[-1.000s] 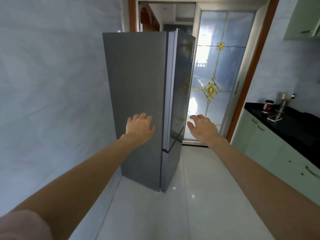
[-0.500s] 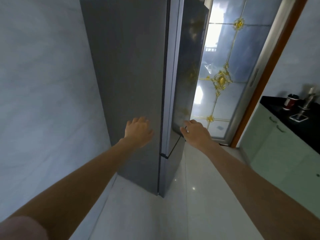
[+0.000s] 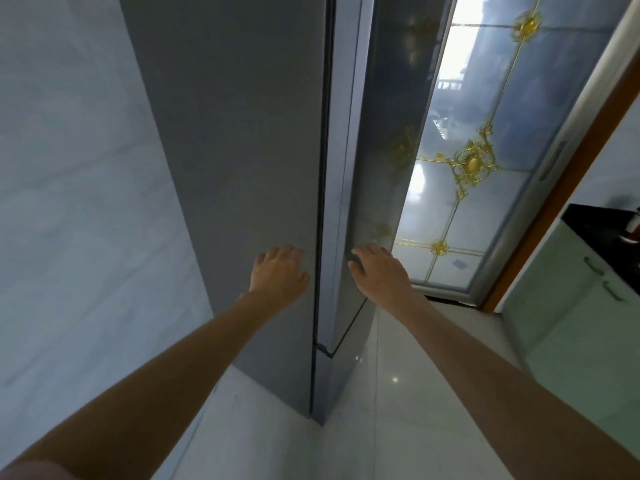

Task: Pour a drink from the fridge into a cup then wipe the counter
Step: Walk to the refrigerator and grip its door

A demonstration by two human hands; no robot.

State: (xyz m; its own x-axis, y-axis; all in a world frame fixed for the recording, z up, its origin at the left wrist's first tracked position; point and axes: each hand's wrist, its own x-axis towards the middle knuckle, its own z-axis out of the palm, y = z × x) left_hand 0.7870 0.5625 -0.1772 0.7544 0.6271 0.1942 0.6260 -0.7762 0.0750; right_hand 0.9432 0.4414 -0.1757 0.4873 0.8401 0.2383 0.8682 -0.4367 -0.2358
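A tall grey fridge [image 3: 242, 150] stands against the left wall, seen from its side, with its glossy doors [image 3: 384, 161] shut. My left hand [image 3: 278, 275] is stretched out in front of the fridge's grey side panel, fingers apart, holding nothing. My right hand [image 3: 379, 271] reaches the lower edge of the upper door, fingers spread over the door front. Whether its fingertips touch the door I cannot tell. No drink or cup can be made out clearly.
A pale marbled wall [image 3: 76, 202] runs along the left. A glass sliding door with gold ornaments [image 3: 474, 168] stands behind the fridge. At the right are pale green cabinets [image 3: 571, 323] under a black counter [image 3: 602, 230] with a red-and-white item [image 3: 632, 233] at the frame edge. White glossy floor [image 3: 398, 410] lies below.
I have moved closer to the fridge, which now fills more of the view. Both hands have gone forward; the right hand moved left to the upper door's lower edge.
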